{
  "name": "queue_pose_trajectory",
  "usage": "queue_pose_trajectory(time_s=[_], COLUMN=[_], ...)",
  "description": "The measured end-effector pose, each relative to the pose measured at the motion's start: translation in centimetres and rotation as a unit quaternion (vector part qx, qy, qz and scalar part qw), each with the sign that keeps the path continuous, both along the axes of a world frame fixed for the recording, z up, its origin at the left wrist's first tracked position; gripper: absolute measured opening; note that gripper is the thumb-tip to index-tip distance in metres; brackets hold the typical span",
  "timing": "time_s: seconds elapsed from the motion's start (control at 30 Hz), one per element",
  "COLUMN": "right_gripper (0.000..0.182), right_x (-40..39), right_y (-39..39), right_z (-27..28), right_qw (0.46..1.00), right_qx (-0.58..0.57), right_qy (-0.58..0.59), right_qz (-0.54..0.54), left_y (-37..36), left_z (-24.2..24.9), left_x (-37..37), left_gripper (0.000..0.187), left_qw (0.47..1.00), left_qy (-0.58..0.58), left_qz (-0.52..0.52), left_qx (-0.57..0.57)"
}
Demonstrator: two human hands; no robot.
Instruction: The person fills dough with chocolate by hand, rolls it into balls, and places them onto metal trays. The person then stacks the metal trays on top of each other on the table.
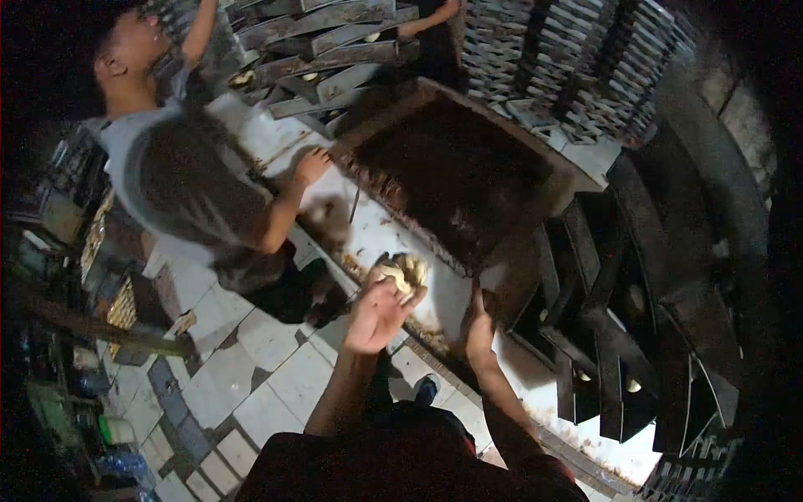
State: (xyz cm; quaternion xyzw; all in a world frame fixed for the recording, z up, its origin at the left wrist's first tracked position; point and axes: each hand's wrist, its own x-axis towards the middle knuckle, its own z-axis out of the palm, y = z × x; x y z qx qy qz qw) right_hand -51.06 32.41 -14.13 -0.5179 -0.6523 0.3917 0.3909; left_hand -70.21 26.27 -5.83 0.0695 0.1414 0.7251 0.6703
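Note:
My left hand [375, 318] is closed around a pale, folded piece that looks like dough [407, 274], held over the near edge of a white worktop [439, 289]. To its right, my right hand [479, 333] is raised with one finger or the thumb pointing up. Its other fingers look curled, and what they hold, if anything, is hidden in shadow. Just beyond both hands lies a large rectangular tray [393, 213] with a dark brown filling. Dark metal tins [598, 309] are stacked close to my right hand, some with pale pieces inside.
A co-worker [192, 176] stands at the left with one hand on the worktop's edge. Another person's arm [431, 21] reaches in at the back. More tins [351, 54] are piled there, beside tall metal stacks [577, 67]. White tiles [222, 372] cover the floor.

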Motion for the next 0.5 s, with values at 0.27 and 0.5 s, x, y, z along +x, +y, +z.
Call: queue_pose_trajectory(time_s=[0.27, 0.5], right_gripper=[0.023, 0.043], right_x=[-0.5, 0.5], right_y=[-3.0, -12.3], right_z=[5.2, 11.6], right_qw=[0.886, 0.931], right_qx=[0.127, -0.208], right_qy=[-0.444, 0.180], right_qz=[0.044, 0.241], left_y=[-8.8, -15.3], left_z=[-3.0, -1.2], left_x=[4.5, 4.0], left_gripper=[0.063, 0.064], left_qw=[0.968, 0.963], left_qy=[0.246, 0.251], left_qz=[-0.026, 0.004], left_qx=[-0.046, -0.095])
